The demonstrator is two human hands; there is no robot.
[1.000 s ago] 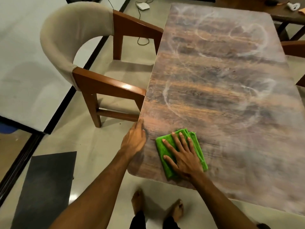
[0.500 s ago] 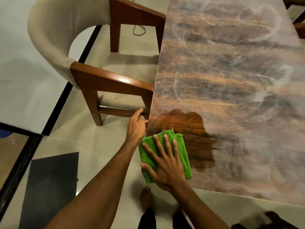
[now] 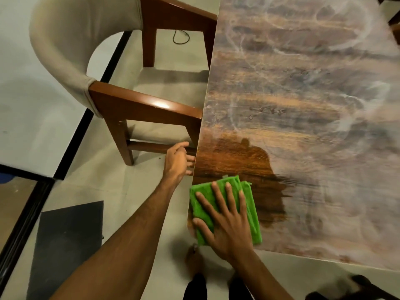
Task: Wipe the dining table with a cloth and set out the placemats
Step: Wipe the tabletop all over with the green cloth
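One folded green cloth (image 3: 225, 210) lies at the near left corner of one dusty brown wooden table (image 3: 303, 105). The right hand (image 3: 225, 226) presses it flat, fingers spread. The left hand (image 3: 176, 162), loosely open, touches the table's edge.

Cushioned wooden chair (image 3: 121, 83), pale floor (image 3: 121, 182)
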